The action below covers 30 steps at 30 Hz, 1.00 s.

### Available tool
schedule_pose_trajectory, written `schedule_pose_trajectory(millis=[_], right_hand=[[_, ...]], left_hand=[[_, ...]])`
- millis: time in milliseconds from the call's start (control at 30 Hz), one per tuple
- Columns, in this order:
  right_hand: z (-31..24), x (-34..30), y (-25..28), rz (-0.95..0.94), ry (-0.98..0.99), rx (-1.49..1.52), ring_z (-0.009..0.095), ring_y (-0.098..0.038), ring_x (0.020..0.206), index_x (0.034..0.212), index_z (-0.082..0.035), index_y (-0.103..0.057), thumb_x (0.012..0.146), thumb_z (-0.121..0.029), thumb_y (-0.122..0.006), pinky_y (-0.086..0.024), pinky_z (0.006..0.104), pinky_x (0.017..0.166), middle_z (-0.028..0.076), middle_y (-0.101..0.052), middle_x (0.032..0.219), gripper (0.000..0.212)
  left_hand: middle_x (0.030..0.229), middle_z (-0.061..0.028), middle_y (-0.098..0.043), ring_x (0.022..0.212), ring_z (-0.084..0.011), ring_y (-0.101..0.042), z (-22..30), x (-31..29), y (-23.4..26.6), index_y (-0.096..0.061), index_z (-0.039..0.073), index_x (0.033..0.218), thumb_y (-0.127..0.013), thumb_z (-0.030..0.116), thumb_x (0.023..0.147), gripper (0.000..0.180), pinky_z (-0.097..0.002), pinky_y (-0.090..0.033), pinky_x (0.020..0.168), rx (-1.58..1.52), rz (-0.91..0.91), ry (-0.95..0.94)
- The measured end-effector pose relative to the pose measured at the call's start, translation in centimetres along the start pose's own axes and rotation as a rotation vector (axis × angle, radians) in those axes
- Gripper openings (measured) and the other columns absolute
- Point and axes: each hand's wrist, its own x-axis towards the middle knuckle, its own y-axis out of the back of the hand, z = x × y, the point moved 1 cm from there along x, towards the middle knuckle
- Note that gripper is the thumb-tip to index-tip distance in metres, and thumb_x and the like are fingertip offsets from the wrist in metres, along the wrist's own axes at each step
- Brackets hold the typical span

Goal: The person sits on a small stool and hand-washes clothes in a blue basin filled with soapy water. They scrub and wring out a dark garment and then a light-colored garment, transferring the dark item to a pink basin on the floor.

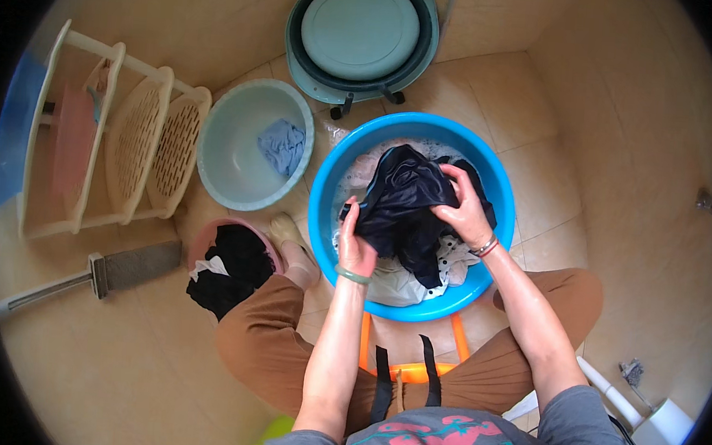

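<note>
A dark navy garment (402, 205) is bunched over a bright blue basin (325, 196) of soapy water. My left hand (356, 243) grips the garment's near left edge, a green bangle on the wrist. My right hand (464, 209) clutches the cloth on its right side, with bracelets on that wrist. Under the dark garment lie a white dotted cloth (458, 257) and a pale cloth (397, 284) in the water.
A pale green basin (225, 161) with a light blue cloth (283, 146) sits to the left. A pink basin (208, 234) holds black clothes (231, 268). Stacked round tubs (361, 35) lean at the back. A cream plastic rack (116, 142) and a floor brush (117, 269) lie left.
</note>
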Motion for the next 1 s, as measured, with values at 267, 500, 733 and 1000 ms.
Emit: schedule_pose_trajectory(millis=[267,500,733,1000], right_hand=[[-1.1,-2.8,-5.6,-0.626,-0.143,-0.361,0.021,-0.062,0.105,0.120,-0.005,-0.059,0.079,-0.008,-0.059,-0.046,0.0327,0.092,0.013,-0.063,0.112,0.042],[-6.2,-2.0,-3.5,-0.356,0.067,-0.690,0.031,-0.062,0.103,0.119,-0.005,-0.055,0.072,-0.002,-0.052,-0.048,0.0360,0.093,0.015,-0.062,0.113,0.047],[-5.3,-3.0,-3.1,-0.527,0.116,-0.792,0.034,-0.063,0.092,0.116,-0.009,-0.058,0.071,-0.001,-0.053,-0.052,0.0414,0.083,0.016,-0.064,0.102,0.046],[-1.8,-1.5,2.0,-0.307,-0.164,-1.175,0.030,-0.056,0.103,0.126,-0.013,-0.053,0.064,-0.034,-0.082,-0.048,0.0408,0.088,0.012,-0.064,0.109,0.071]], left_hand=[[0.095,-0.0070,-0.069,0.085,-0.0206,-0.067,-2.0,0.3,-0.2,-0.066,0.008,0.099,-0.064,0.041,0.089,0.034,-0.0370,-0.056,0.077,-0.076,-0.102,0.431],[0.147,-0.0172,-0.033,0.133,-0.0330,-0.038,-0.3,2.0,3.2,-0.032,0.019,0.146,-0.066,0.045,0.085,0.074,-0.0389,-0.033,0.107,1.008,0.170,-0.029],[0.156,-0.0134,-0.018,0.145,-0.0359,-0.013,-1.2,-0.8,-2.0,-0.053,0.033,0.131,-0.065,0.000,0.066,0.074,-0.0571,-0.017,0.112,2.008,-0.557,-0.545],[0.072,0.0050,-0.042,0.063,-0.0031,-0.035,1.7,1.6,0.4,-0.046,0.008,0.094,-0.059,0.001,0.084,0.018,-0.0213,-0.029,0.054,0.969,-0.190,-0.356]])
